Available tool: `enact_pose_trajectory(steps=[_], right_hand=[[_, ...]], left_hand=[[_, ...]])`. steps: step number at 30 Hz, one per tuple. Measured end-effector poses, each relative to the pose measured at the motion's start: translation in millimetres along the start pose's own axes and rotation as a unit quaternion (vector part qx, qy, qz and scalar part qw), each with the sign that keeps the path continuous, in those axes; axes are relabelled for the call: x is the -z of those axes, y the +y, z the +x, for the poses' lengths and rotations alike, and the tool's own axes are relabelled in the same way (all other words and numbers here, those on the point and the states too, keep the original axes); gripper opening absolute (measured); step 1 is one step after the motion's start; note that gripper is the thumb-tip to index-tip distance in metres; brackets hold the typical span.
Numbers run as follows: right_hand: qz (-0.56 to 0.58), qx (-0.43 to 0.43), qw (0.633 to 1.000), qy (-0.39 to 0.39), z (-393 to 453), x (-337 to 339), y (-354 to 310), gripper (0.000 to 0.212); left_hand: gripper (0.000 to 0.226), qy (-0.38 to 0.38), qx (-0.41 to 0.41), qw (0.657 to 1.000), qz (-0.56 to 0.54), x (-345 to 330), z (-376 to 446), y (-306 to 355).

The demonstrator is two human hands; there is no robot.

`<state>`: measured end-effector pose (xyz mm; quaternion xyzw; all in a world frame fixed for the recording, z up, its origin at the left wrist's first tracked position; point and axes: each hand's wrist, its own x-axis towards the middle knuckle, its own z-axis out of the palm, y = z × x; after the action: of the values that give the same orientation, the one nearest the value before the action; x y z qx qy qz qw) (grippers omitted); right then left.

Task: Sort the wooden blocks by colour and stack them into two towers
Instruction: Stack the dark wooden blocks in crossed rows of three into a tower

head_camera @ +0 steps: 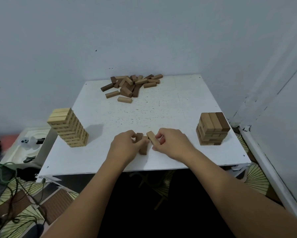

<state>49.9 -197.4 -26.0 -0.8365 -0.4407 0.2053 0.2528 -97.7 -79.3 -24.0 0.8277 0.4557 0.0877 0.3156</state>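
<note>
A tall tower of light blocks (69,127) stands at the left edge of the white table (170,109). A shorter tower of darker blocks (212,128) stands at the right edge. A loose pile of mixed blocks (132,85) lies at the far side. Near the front middle, my left hand (125,146) grips a dark brown block (139,136), with another brown block (143,149) partly hidden under its fingers. My right hand (171,143) pinches a light block (152,137) right beside it.
Walls close in behind and to the right of the table. A white tray with small objects (26,143) sits lower left beside the table. Cables (10,186) and patterned floor mats lie below on the left.
</note>
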Motion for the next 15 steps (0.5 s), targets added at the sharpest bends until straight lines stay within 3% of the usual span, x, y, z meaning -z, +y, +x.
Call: enact_pose_trajectory(steps=[6,10,15], right_hand=[[0.098,0.042,0.992,0.061,-10.5,-19.0,22.5,0.014],[0.084,0.077,0.989,0.098,-12.0,-27.2,30.2,0.003],[0.041,0.069,0.993,0.092,-12.2,-31.7,32.6,0.044]], left_hand=[[0.034,0.000,0.014,0.994,-0.106,-2.9,-2.3,-14.6],[0.027,0.023,0.017,0.993,-0.115,-8.4,-3.2,-15.1],[0.024,0.040,0.014,0.993,-0.108,-13.5,-4.8,-14.9]])
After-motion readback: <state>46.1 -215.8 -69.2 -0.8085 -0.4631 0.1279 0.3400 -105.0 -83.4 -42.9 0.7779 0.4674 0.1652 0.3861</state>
